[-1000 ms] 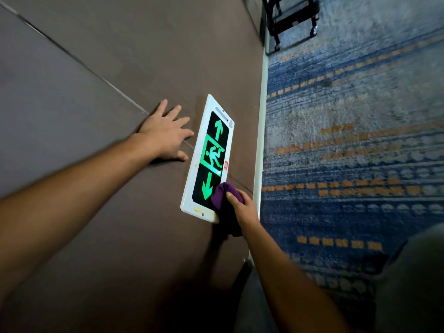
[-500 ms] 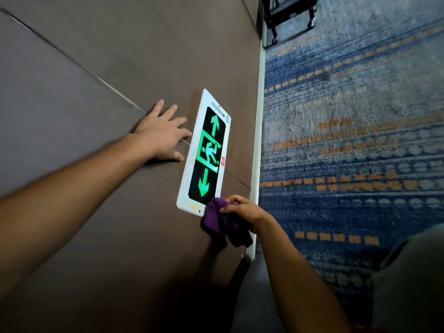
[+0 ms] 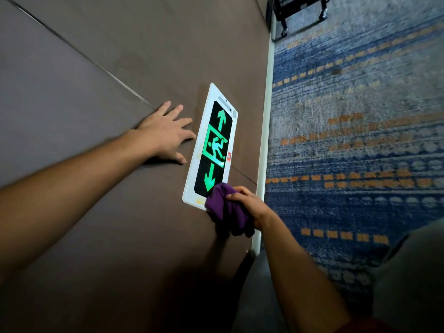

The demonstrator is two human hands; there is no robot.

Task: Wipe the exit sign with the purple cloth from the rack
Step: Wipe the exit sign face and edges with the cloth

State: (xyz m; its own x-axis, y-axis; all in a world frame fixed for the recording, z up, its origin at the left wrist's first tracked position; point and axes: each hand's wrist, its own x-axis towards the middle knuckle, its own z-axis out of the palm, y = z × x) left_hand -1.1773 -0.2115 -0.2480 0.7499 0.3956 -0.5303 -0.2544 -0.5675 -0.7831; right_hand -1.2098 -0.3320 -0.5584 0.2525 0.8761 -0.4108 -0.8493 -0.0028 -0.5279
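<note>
The exit sign (image 3: 213,146) is mounted low on the brown wall (image 3: 96,224), close to the pale skirting strip (image 3: 265,140). The purple cloth (image 3: 224,209) is bunched and clamped in the right hand (image 3: 249,205), pressed on the sign's nearest corner, so that the white frame there is covered. The left hand (image 3: 165,134) is laid flat and spread on the wall just beside the sign, holding nothing, probably as a brace for balance while the wiping is done
</note>
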